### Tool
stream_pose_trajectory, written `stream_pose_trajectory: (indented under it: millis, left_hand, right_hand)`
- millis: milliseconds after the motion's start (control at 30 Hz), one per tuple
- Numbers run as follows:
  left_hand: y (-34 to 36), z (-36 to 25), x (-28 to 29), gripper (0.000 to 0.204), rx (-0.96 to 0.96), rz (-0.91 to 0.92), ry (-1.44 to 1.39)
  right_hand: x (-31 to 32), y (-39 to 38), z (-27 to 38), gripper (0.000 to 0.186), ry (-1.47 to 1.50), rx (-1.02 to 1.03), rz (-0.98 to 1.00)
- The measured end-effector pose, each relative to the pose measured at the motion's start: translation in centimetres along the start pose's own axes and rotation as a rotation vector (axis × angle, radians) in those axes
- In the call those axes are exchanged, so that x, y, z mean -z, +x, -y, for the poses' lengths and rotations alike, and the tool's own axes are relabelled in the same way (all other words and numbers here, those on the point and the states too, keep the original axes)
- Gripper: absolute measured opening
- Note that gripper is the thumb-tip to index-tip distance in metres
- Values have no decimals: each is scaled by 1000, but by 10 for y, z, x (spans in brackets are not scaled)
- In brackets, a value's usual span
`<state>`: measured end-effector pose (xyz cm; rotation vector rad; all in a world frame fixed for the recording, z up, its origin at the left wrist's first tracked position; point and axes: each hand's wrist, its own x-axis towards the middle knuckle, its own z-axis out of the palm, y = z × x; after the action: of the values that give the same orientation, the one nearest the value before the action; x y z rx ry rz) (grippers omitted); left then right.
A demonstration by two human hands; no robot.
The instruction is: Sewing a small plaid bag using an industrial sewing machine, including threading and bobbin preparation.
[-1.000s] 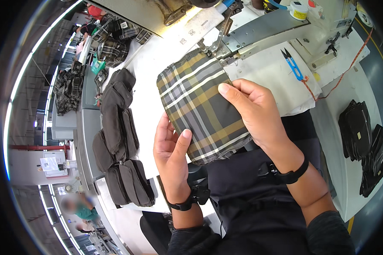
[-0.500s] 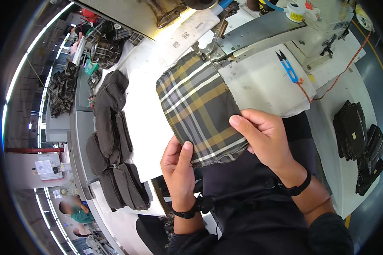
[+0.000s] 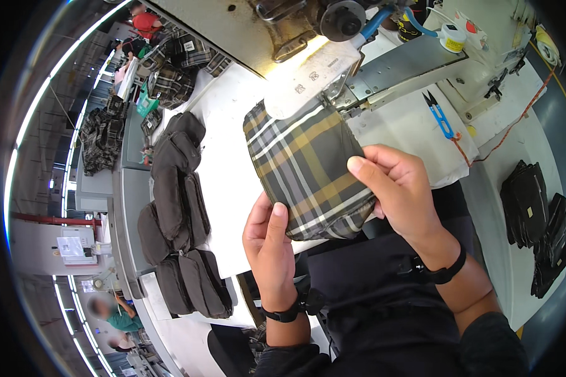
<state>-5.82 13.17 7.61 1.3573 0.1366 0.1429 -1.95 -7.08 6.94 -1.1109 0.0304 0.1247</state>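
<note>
Between my hands is a plaid fabric piece (image 3: 308, 169) in grey, olive-yellow and white, with a rounded outline. Its far edge lies under the head of a sewing machine (image 3: 314, 78), where the needle area is partly hidden. My left hand (image 3: 270, 245) pinches the near left edge, thumb on top and fingers beneath. The near right edge is gripped by my right hand (image 3: 399, 191), its thumb pressing on the upper face and its fingers curled below. The near edge of the fabric folds over slightly between the two hands.
Dark grey padded pouches (image 3: 176, 182) lie in a row on the white table to the left. Blue thread snips (image 3: 440, 116) on an orange cord rest right of the machine. Black pieces (image 3: 531, 213) are stacked at far right. Several people work at the far left.
The machine, table and fabric appear shifted slightly rightward and down in the view. The fabric's far edge now sits further under the machine head. Both hands keep their hold.
</note>
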Motion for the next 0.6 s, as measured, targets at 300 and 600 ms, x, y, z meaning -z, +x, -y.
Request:
stream_pose_trajectory:
  millis: [300,600]
  left_hand:
    - [31,-6,1,44,-8,27,-37]
    - [63,2,8,42,7,27,-58]
  right_hand:
    - [-8,29,1,20,98,38,42]
    - [-19,45,-6,22,19,122,-77]
